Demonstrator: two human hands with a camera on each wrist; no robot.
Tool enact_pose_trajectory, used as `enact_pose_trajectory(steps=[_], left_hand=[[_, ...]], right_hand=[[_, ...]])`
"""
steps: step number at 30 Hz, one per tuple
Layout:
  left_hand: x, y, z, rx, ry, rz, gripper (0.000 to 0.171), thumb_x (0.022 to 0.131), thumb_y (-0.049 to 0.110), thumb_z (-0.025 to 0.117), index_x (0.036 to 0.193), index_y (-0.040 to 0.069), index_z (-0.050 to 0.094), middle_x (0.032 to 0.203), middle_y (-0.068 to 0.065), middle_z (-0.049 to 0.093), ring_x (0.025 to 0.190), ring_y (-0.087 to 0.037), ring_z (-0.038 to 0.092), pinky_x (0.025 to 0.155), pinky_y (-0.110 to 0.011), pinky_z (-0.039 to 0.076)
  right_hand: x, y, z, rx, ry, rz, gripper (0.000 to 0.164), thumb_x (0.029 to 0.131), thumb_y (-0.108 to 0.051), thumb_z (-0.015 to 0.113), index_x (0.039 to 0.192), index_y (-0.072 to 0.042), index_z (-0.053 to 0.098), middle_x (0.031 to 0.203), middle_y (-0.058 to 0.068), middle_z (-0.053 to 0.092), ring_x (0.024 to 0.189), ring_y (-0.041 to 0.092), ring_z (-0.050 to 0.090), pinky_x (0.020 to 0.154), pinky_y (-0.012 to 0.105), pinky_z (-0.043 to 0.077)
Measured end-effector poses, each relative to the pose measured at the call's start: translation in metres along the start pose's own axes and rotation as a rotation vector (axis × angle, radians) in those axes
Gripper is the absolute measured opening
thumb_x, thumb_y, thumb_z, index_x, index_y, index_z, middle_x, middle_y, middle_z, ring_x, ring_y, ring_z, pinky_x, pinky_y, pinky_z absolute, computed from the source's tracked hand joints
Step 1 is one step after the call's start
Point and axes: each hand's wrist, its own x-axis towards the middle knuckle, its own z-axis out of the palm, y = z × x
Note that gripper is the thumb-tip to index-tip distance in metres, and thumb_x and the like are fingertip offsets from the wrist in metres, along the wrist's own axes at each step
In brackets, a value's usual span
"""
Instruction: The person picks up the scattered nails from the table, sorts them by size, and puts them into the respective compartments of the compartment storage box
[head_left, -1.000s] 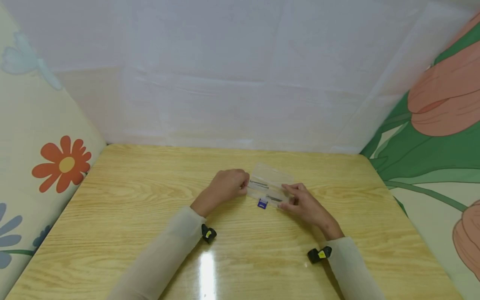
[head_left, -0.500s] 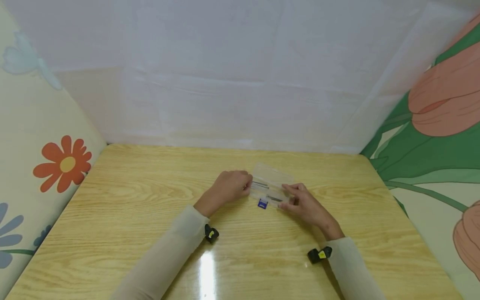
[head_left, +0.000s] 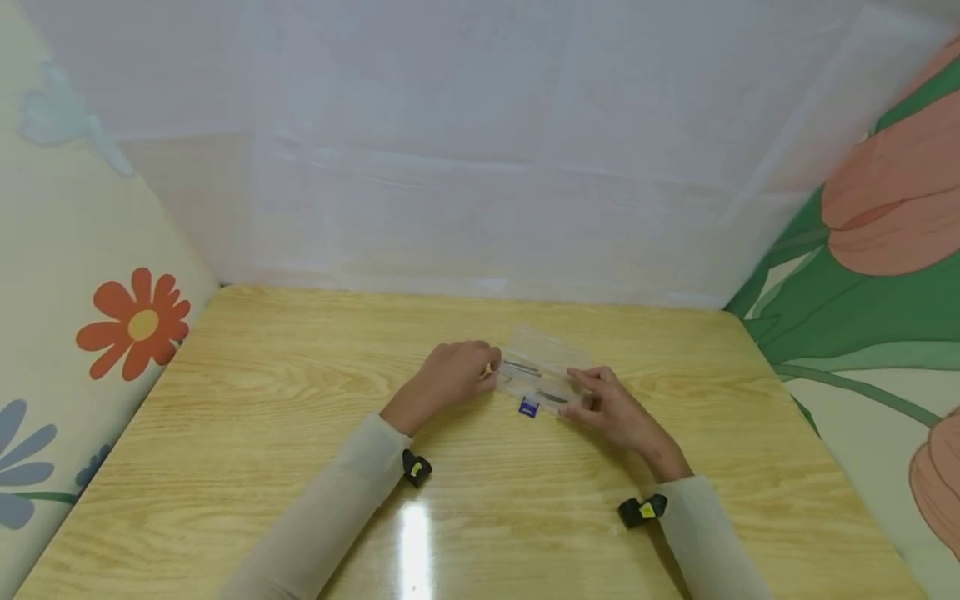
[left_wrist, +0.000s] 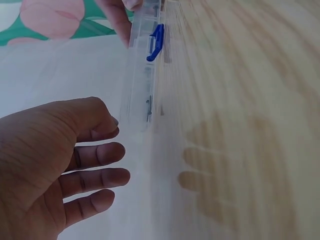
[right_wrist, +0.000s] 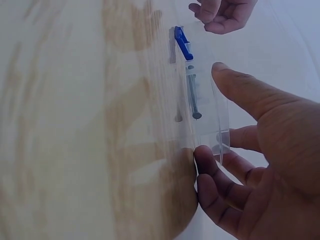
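Observation:
A clear plastic box (head_left: 525,388) with a blue latch (head_left: 528,407) on its front lies on the table. Several thin metal pieces that look like nails (right_wrist: 193,97) lie inside it. A clear panel (head_left: 551,343), apparently the lid, extends at the back. My right hand (head_left: 617,410) holds the box's right end, thumb in front and fingers around the side. At the left end is my left hand (head_left: 459,372), fingers curled and thumb against the index finger (left_wrist: 100,117). Whether a small piece is pinched there is too unclear to tell.
The wood-grain table (head_left: 300,375) reflects the hands and a bright light streak. A white sheet (head_left: 450,167) hangs behind its far edge. Flower-patterned panels (head_left: 862,333) stand at both sides. A small black camera is on each wrist.
My left hand slid slightly right over the box's left end, then drew back left a little. The right hand and the box stay in place; the head view shifts slightly.

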Motion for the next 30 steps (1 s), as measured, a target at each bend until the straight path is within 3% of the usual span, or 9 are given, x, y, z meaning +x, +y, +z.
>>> enact_pose_trajectory(steps=[8,20,26,30], left_hand=[[-0.009,-0.006,0.001,0.029,-0.028,-0.039,0.014,0.099,0.021,0.065,0.110,0.014,0.071,0.097,0.000,0.067,0.062,-0.011,0.050,0.048,-0.026,0.038],[-0.028,-0.014,-0.002,0.078,0.003,-0.039,0.025,0.098,0.022,0.065,0.121,0.013,0.069,0.107,-0.005,0.067,0.073,-0.016,0.057,0.054,-0.030,0.045],[-0.038,-0.018,-0.006,0.116,0.017,-0.032,0.041,0.100,0.028,0.066,0.135,0.007,0.063,0.122,-0.012,0.065,0.098,-0.027,0.065,0.076,-0.041,0.054],[-0.044,-0.022,-0.010,0.117,0.046,-0.021,0.050,0.100,0.033,0.067,0.142,0.006,0.058,0.132,-0.015,0.062,0.116,-0.032,0.062,0.091,-0.049,0.052]], right_hand=[[-0.002,0.003,0.001,-0.033,0.001,0.005,0.072,0.097,-0.028,0.075,0.156,-0.003,0.042,0.130,0.014,0.047,0.098,0.023,0.052,0.081,0.040,0.048],[-0.010,0.005,0.000,-0.079,0.004,-0.036,0.073,0.098,-0.033,0.072,0.156,-0.003,0.040,0.147,0.018,0.041,0.108,0.026,0.058,0.089,0.046,0.052],[-0.016,0.005,-0.001,-0.141,0.002,-0.059,0.075,0.100,-0.039,0.068,0.159,-0.006,0.036,0.149,0.019,0.039,0.110,0.030,0.060,0.089,0.051,0.053],[-0.018,0.003,-0.004,-0.164,0.005,-0.060,0.080,0.100,-0.043,0.066,0.162,-0.009,0.030,0.153,0.020,0.034,0.111,0.032,0.062,0.089,0.052,0.054]])
